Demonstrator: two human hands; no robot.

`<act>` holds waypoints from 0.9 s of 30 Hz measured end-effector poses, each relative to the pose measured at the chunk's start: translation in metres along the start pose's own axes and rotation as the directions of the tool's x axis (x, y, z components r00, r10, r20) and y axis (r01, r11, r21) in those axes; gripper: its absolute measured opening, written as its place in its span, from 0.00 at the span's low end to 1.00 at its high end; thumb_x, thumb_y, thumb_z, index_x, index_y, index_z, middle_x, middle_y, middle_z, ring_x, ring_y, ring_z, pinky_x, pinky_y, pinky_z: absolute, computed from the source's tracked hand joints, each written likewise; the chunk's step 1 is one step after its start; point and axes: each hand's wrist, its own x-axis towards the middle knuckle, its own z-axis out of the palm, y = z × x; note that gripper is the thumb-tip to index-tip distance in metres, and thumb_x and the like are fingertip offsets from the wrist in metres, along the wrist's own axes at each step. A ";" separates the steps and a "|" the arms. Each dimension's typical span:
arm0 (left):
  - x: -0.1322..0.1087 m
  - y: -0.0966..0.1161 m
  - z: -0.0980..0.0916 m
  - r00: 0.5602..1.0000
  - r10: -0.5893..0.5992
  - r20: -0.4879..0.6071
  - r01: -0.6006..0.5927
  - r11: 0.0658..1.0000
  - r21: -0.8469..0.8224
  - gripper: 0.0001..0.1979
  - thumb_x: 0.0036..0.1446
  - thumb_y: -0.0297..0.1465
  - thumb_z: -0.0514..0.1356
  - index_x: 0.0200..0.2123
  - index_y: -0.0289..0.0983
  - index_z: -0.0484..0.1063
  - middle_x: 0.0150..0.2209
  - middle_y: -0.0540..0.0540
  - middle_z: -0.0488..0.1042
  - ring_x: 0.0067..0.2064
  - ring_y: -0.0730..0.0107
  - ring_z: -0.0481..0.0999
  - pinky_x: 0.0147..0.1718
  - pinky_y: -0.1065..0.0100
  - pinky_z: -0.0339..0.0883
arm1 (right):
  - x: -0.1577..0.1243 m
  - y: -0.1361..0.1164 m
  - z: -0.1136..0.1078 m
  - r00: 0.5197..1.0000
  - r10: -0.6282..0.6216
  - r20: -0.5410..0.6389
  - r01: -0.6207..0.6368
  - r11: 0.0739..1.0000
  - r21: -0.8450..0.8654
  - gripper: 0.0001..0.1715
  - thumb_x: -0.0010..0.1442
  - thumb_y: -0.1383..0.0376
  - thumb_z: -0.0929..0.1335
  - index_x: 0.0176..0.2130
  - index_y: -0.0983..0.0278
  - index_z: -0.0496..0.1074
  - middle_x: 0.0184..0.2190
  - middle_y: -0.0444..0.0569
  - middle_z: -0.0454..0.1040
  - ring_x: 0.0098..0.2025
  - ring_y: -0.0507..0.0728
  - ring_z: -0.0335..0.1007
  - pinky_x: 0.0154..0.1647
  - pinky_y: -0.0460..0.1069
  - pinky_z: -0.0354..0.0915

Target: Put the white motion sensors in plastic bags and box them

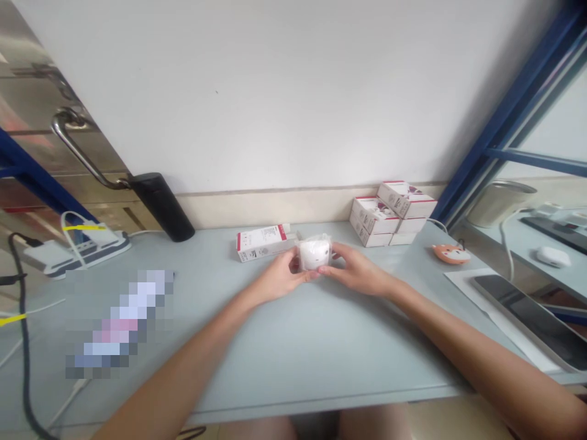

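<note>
A small white rounded device (314, 253) in a clear plastic wrapper is held upright over the table, its exact kind unclear. My left hand (288, 270) grips it from the left, with the thumb along its lower edge. From the right, my right hand (351, 267) closes on it with thumb and fingers. Just behind my left hand lies a white and red carton (260, 243) whose right end looks open. Stacked to the right, by the wall, are several similar cartons (389, 214).
On the left are a black cylinder (162, 208), a power strip (87, 253), cables and a blurred-out phone-shaped thing (120, 327). To the right sit an orange animal-faced pouch (452, 253), a white sheet (486, 315) and a dark tablet-like device (527, 318). A wall (284, 110) rises behind.
</note>
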 end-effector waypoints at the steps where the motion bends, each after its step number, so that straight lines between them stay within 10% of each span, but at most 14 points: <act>1: -0.001 0.001 0.000 1.000 0.015 -0.018 -0.016 1.000 -0.012 0.29 0.56 0.39 0.73 0.59 0.40 0.73 0.57 0.36 0.79 0.57 0.48 0.80 0.56 0.52 0.72 | 0.000 0.000 0.000 1.000 -0.005 0.010 0.005 1.000 -0.003 0.22 0.69 0.51 0.70 0.57 0.58 0.75 0.54 0.53 0.80 0.53 0.64 0.77 0.57 0.61 0.71; 11: 0.005 -0.004 0.009 0.959 -0.111 -0.260 0.058 0.978 -0.201 0.21 0.49 0.42 0.77 0.43 0.38 0.82 0.44 0.40 0.84 0.47 0.52 0.82 0.49 0.57 0.75 | -0.001 0.011 0.013 0.999 -0.013 0.041 0.020 0.983 -0.180 0.20 0.66 0.49 0.72 0.51 0.58 0.79 0.49 0.54 0.80 0.51 0.67 0.75 0.54 0.63 0.70; 18: 0.009 0.000 -0.001 0.917 -0.232 -0.324 0.024 0.844 -0.536 0.20 0.62 0.46 0.68 0.51 0.40 0.77 0.55 0.38 0.81 0.50 0.58 0.82 0.52 0.56 0.76 | 0.001 0.000 0.009 0.959 0.096 -0.267 -0.067 0.991 0.117 0.19 0.70 0.50 0.67 0.53 0.58 0.73 0.37 0.46 0.77 0.41 0.59 0.75 0.49 0.56 0.71; 24: 0.009 0.008 0.001 0.890 -0.339 -0.306 -0.014 0.651 -0.759 0.16 0.57 0.36 0.73 0.47 0.40 0.78 0.54 0.41 0.80 0.52 0.58 0.81 0.51 0.58 0.76 | -0.001 -0.006 0.013 0.853 -0.015 -0.521 0.027 1.000 0.015 0.13 0.71 0.52 0.66 0.47 0.57 0.70 0.41 0.50 0.75 0.43 0.60 0.72 0.46 0.56 0.70; 27: 0.009 0.010 0.004 0.891 -0.316 -0.326 -0.048 0.649 -0.760 0.15 0.57 0.35 0.73 0.46 0.40 0.78 0.54 0.41 0.80 0.54 0.58 0.80 0.53 0.59 0.76 | -0.002 -0.013 0.014 0.924 -0.016 -0.383 0.004 0.999 -0.032 0.15 0.71 0.51 0.66 0.42 0.58 0.74 0.36 0.49 0.76 0.38 0.59 0.70 0.41 0.55 0.68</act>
